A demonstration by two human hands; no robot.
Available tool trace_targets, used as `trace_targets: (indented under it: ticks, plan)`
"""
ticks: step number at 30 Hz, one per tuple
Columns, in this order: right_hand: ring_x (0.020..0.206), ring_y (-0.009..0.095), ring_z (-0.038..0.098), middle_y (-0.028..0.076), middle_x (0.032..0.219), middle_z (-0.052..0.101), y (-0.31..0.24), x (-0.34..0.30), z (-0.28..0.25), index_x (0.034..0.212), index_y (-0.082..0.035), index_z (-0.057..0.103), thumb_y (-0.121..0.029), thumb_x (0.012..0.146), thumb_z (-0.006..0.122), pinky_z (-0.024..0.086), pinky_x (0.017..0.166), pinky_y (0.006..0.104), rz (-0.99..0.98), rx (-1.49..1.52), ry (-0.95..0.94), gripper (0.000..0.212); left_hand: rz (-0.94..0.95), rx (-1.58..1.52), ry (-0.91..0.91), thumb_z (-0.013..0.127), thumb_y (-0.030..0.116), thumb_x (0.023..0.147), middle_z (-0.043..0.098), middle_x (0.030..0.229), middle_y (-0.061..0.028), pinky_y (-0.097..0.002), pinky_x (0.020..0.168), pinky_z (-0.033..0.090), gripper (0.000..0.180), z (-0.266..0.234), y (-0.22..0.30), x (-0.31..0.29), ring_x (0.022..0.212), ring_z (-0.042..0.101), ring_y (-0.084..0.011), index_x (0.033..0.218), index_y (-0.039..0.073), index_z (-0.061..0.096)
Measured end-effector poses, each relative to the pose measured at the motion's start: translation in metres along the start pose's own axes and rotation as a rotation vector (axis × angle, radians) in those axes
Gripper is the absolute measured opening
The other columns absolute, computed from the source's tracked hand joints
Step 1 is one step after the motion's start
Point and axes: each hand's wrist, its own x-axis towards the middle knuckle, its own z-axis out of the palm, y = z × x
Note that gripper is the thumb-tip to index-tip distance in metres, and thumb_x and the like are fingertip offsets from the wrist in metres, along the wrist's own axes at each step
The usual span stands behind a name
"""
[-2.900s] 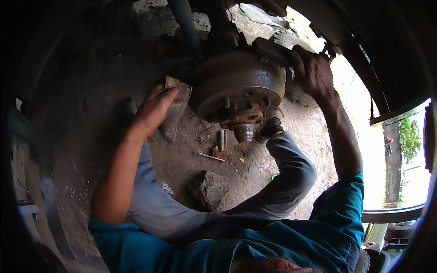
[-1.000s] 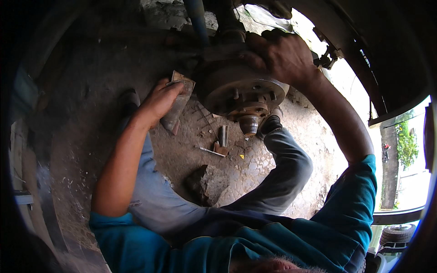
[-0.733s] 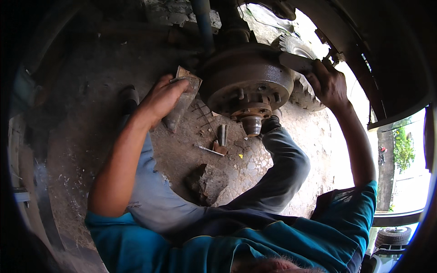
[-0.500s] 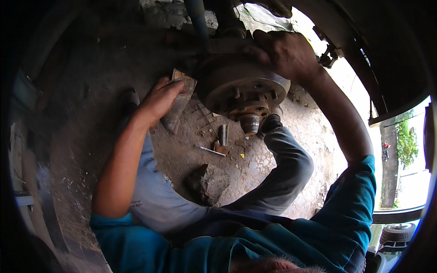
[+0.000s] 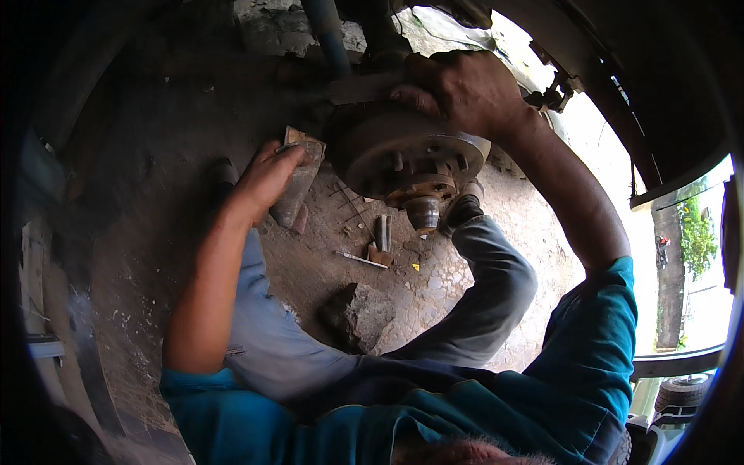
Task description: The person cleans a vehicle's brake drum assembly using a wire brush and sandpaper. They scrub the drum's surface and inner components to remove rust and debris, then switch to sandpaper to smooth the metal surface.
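A dark, round brake drum [image 5: 411, 151] with studs and a projecting hub [image 5: 423, 211] hangs in front of me. Over its upper rim, my right hand [image 5: 469, 89] is closed, thumb and fingers pinching a flat, dark strip [image 5: 363, 89] that sticks out to the left. The strip's kind is hard to make out in the shade. Left of the drum, my left hand [image 5: 271, 174] grips a flat, worn, grey-brown plate-like piece [image 5: 298, 186], held tilted with its upper end close to the drum's side. Part of that piece is hidden by my fingers.
Between my legs lies a rough stone block [image 5: 358, 316] on the dirt floor. Beyond it are a short metal tube [image 5: 383, 232] and a thin, light rod [image 5: 361, 260]. A bluish pole [image 5: 327, 39] stands behind the drum; a dark curved body panel [image 5: 659, 93] overhangs at right.
My right hand has slid left along the drum's top with the strip, which now reaches farther left. My left hand, still holding its piece, has shifted slightly left and down.
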Motion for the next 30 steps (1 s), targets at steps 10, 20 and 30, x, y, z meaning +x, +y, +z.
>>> trace_targets:
  ticks: [10, 20, 30]
  plan:
    - [0.061, 0.039, 0.066, 0.019, 0.063, 0.063, 0.068, -0.103, 0.018, 0.11, -0.011, 0.064, -0.05, 0.098, 0.05, 0.053, 0.056, 0.0461, 0.216, 0.127, 0.093, 0.043, 0.102, -0.156, -0.148, 0.057, 0.027, 0.097, 0.065, 0.11, -0.0119, -0.0381, 0.073, 0.06, 0.036, -0.001, 0.003, 0.005, 0.096, 0.067, -0.0218, 0.122, 0.001, 0.055]
    - [0.054, 0.039, 0.061, 0.019, 0.059, 0.059, 0.013, -0.018, -0.011, 0.105, -0.007, 0.059, -0.058, 0.099, 0.037, 0.049, 0.053, 0.0488, 0.098, 0.098, -0.021, 0.056, 0.178, -0.262, -0.017, 0.054, 0.029, 0.094, 0.066, 0.117, -0.0169, -0.0449, 0.08, 0.058, 0.044, -0.015, 0.01, 0.01, 0.105, 0.066, -0.0302, 0.127, 0.0, 0.054]
    - [0.073, 0.049, 0.058, 0.03, 0.077, 0.059, 0.052, -0.082, 0.003, 0.102, 0.001, 0.046, -0.051, 0.088, 0.044, 0.046, 0.07, 0.0551, 0.305, 0.508, 0.052, 0.053, 0.468, -0.193, 0.136, 0.064, 0.02, 0.095, 0.068, 0.095, -0.0069, -0.0321, 0.071, 0.056, 0.025, 0.003, 0.033, 0.001, 0.081, 0.067, -0.0171, 0.114, 0.002, 0.062]
